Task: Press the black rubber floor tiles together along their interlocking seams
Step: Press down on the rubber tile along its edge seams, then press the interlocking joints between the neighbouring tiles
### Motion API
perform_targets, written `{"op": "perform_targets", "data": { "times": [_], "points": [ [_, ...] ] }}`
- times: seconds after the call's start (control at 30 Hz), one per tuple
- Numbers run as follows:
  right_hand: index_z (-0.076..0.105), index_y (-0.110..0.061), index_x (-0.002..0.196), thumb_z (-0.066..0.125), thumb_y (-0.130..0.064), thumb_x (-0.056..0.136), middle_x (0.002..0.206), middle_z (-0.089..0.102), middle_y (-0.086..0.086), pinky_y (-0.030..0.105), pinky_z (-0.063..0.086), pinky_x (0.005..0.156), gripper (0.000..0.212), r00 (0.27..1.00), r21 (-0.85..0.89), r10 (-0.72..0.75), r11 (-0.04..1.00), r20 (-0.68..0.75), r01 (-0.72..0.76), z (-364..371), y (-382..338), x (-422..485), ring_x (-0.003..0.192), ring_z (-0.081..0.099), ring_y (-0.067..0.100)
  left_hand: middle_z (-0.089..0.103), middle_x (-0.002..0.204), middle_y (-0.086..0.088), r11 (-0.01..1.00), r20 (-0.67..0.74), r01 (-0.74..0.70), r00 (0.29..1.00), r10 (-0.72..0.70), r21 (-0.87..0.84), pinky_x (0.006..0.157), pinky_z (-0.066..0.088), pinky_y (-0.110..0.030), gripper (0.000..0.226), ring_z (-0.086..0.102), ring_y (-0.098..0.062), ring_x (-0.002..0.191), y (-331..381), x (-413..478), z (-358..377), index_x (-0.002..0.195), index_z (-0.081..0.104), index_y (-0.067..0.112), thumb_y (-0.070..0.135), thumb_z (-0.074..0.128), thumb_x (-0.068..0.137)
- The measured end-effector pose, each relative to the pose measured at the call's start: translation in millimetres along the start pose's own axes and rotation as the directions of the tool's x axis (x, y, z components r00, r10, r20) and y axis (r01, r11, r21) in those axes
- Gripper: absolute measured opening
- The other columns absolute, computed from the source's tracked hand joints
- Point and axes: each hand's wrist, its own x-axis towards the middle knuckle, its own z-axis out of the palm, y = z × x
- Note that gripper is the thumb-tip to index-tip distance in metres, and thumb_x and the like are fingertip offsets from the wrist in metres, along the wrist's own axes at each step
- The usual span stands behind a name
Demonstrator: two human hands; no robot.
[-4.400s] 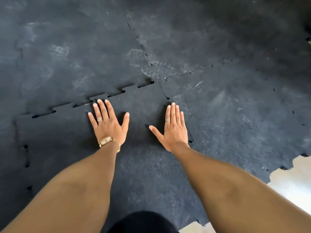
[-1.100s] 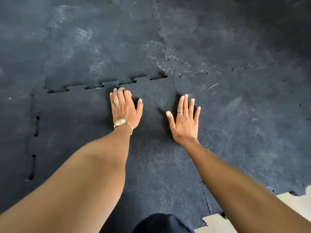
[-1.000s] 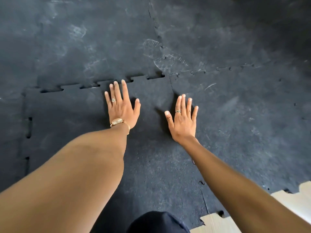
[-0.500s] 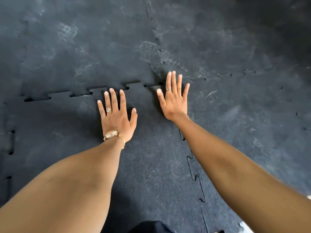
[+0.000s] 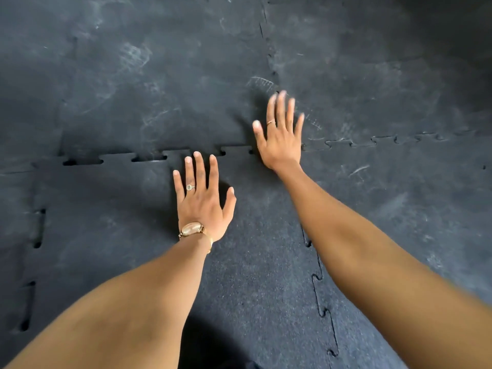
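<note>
Black rubber tiles cover the floor. My left hand (image 5: 202,201) lies flat with spread fingers on the near tile (image 5: 106,235), fingertips just short of its far toothed seam (image 5: 149,157), where dark gaps show between the teeth. My right hand (image 5: 281,134) is open and flat over the corner where the seams meet, its fingers reaching onto the far tiles (image 5: 159,75). The fingers of this hand are blurred. The seam to the right (image 5: 386,141) looks closed. Another toothed seam (image 5: 319,288) runs toward me under my right forearm.
A seam with open slots (image 5: 38,235) runs along the left edge of the near tile. A vertical seam (image 5: 266,35) divides the far tiles. Dusty scuff marks cover the rubber. A dark piece of my clothing (image 5: 226,352) shows at the bottom.
My right hand has slid forward from beside the near tile's right seam up onto the corner junction and beyond. My left hand has stayed flat on the near tile.
</note>
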Motion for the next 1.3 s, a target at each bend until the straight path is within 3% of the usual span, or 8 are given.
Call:
{"op": "perform_targets", "data": {
  "times": [0.07, 0.4, 0.5, 0.57, 0.7, 0.83, 1.2, 1.3],
  "points": [
    [-0.006, -0.014, 0.155, 0.015, -0.054, 0.102, 0.164, -0.011, 0.009, 0.057, -0.007, 0.118, 0.07, 0.987, 0.001, 0.035, 0.999, 0.155, -0.035, 26.4, 10.2, -6.3, 0.149, -0.015, 0.029, 0.005, 0.162, -0.015, 1.0, -0.005, 0.005, 1.0, -0.005, 0.008, 0.12, 0.001, -0.054, 0.073, 0.0, -0.031, 0.15, -0.1, 1.0, 0.2, 0.155, 0.011, 0.014, 0.053, 0.022, 0.094],
    [-0.006, -0.015, 0.155, 0.01, -0.059, 0.098, 0.165, -0.005, 0.002, 0.052, -0.013, 0.117, 0.074, 0.986, 0.16, 0.029, 0.985, 0.166, -0.056, 29.1, 17.8, 1.1, 0.149, -0.017, 0.027, 0.003, 0.163, -0.014, 1.0, 0.024, 0.008, 1.0, -0.008, 0.014, 0.12, 0.0, -0.054, 0.074, -0.002, -0.03, 0.15, 2.2, -0.9, -4.0, 0.155, 0.009, 0.015, 0.053, 0.02, 0.094],
    [0.004, -0.014, 0.156, 0.024, -0.036, 0.106, 0.164, 0.008, 0.004, 0.037, -0.005, 0.122, 0.058, 0.977, 0.635, 0.139, 0.743, 0.165, -0.213, 11.6, 15.3, 0.1, 0.151, -0.004, 0.02, 0.003, 0.163, -0.015, 1.0, 0.026, 0.008, 1.0, -0.008, 0.002, 0.12, -0.001, -0.053, 0.074, -0.002, -0.03, 0.15, 0.6, -0.6, -4.2, 0.155, 0.009, 0.015, 0.053, 0.02, 0.094],
    [0.033, -0.011, 0.15, 0.037, -0.026, 0.106, 0.153, 0.039, 0.005, 0.021, 0.02, 0.116, 0.047, 0.936, 0.765, 0.33, 0.568, 0.127, -0.304, -4.9, 27.8, 1.5, 0.144, 0.03, 0.019, 0.004, 0.162, -0.015, 1.0, 0.017, 0.008, 1.0, -0.008, 0.001, 0.12, -0.001, -0.053, 0.074, -0.001, -0.031, 0.15, 0.0, -0.9, -4.2, 0.155, 0.01, 0.014, 0.054, 0.019, 0.094],
    [0.073, -0.014, 0.111, 0.069, -0.041, 0.087, 0.103, 0.071, -0.003, 0.027, 0.049, 0.094, 0.037, 0.924, 0.539, 0.371, 0.763, 0.087, -0.357, -30.0, 58.1, -27.7, 0.097, 0.064, 0.009, 0.006, 0.162, -0.016, 1.0, 0.023, 0.005, 1.0, -0.005, -0.005, 0.12, 0.002, -0.054, 0.074, 0.002, -0.032, 0.15, 1.4, -0.4, -5.5, 0.155, 0.011, 0.014, 0.053, 0.02, 0.093],
    [0.071, -0.01, 0.116, 0.078, -0.04, 0.08, 0.127, 0.062, 0.001, 0.023, 0.032, 0.106, 0.047, 0.947, 0.491, 0.317, 0.818, 0.051, -0.3, -6.5, 38.8, -76.8, 0.128, 0.045, 0.018, 0.006, 0.162, -0.016, 1.0, 0.02, 0.011, 1.0, -0.011, -0.002, 0.12, 0.003, -0.054, 0.074, 0.002, -0.032, 0.15, 1.0, -1.3, -5.3, 0.155, 0.012, 0.014, 0.053, 0.021, 0.093],
    [0.068, -0.019, 0.097, 0.067, -0.055, 0.082, 0.12, 0.057, 0.001, 0.038, 0.025, 0.104, 0.039, 0.908, 0.311, 0.391, 0.89, -0.151, -0.332, 15.2, 34.6, -64.1, 0.119, 0.046, 0.029, 0.005, 0.162, -0.016, 1.0, 0.025, 0.013, 1.0, -0.013, 0.004, 0.12, 0.001, -0.054, 0.073, 0.0, -0.031, 0.15, 1.0, -0.7, -3.9, 0.155, 0.011, 0.015, 0.053, 0.021, 0.094],
    [0.065, -0.027, 0.106, 0.065, -0.057, 0.083, 0.139, 0.045, -0.001, 0.053, -0.005, 0.117, 0.037, 0.902, 0.253, 0.409, 0.895, -0.139, -0.367, 14.8, 34.4, -64.5, 0.144, 0.023, 0.028, 0.006, 0.162, -0.016, 1.0, 0.031, 0.012, 0.999, -0.012, -0.001, 0.12, 0.0, -0.054, 0.074, 0.0, -0.031, 0.15, 1.1, -0.7, -4.7, 0.155, 0.012, 0.015, 0.054, 0.02, 0.093]
  ]
}}
